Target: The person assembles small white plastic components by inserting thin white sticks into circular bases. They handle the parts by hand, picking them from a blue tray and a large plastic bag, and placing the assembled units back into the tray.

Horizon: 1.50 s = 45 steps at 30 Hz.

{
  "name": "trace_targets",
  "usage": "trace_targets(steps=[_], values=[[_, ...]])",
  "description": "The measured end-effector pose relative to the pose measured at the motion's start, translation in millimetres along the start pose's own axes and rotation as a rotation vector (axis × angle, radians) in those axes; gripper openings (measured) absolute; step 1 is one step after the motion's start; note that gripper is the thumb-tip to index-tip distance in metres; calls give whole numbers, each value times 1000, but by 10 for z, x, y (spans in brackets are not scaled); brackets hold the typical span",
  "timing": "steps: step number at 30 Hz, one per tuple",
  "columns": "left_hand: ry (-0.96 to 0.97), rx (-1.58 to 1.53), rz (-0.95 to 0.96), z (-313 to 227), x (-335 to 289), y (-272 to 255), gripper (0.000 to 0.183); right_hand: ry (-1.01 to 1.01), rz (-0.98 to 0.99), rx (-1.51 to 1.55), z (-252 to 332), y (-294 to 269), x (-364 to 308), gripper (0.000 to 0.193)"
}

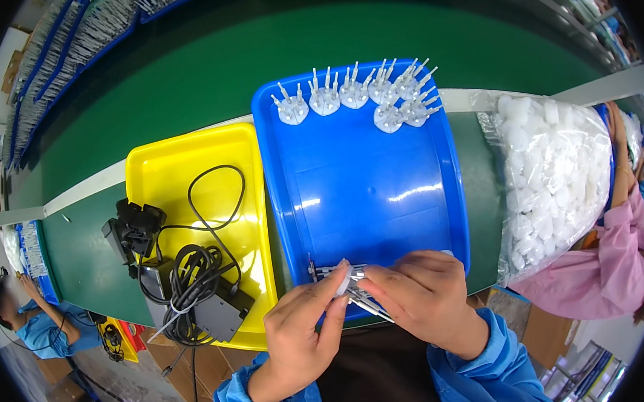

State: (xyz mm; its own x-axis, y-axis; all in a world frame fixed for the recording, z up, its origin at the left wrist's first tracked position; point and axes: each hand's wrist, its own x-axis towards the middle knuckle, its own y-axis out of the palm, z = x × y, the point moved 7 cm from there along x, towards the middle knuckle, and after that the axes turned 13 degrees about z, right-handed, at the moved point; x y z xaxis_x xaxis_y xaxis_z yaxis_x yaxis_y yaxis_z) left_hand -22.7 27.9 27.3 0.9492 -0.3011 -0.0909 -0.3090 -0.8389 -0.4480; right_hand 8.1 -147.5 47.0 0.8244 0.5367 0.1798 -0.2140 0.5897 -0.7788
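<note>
Over the near edge of the blue tray (pixel 358 175), both my hands meet. My left hand (pixel 302 327) pinches a small white plastic piece (pixel 344 282) between thumb and fingers. The fingers of my right hand (pixel 424 299) close on a thin silvery pin, its end against the white piece; the fingers partly hide it. Thin metal pins (pixel 370 305) lie just beneath my hands at the tray's near edge. Along the tray's far side stand several white plastic pieces with upright pins (pixel 325 101), grouped toward the far right corner.
Left of the blue tray, a yellow tray (pixel 254 199) holds coiled black cable (pixel 192 283), a power adapter and a black device. A clear bag of white plastic pieces (pixel 551 183) lies at right. Blue trays of pins (pixel 61 63) stand far left. Other people sit at both sides.
</note>
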Motion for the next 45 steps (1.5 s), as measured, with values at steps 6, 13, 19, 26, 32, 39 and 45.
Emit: trace_targets(steps=[6,13,19,26,32,39,45], values=[[-45,-16,33,25,-46,46,47,-9,69,106,-93,73,-20,23],[29,-61,41,47,107,-85,50,72,107,364,-247,44,-52,29],[220,130,-26,-157,144,-54,54,231,153,787,-317,108,-68,32],[244,87,-22,-146,156,-43,54,320,176,1100,-397,239,-202,30],[261,255,-99,-210,101,-41,50,275,178,1010,-342,282,-153,31],[314,262,-110,-196,66,-36,50,257,203,1273,-338,379,-250,40],[361,268,-96,-197,-68,-12,48,299,235,1216,-227,308,-272,35]])
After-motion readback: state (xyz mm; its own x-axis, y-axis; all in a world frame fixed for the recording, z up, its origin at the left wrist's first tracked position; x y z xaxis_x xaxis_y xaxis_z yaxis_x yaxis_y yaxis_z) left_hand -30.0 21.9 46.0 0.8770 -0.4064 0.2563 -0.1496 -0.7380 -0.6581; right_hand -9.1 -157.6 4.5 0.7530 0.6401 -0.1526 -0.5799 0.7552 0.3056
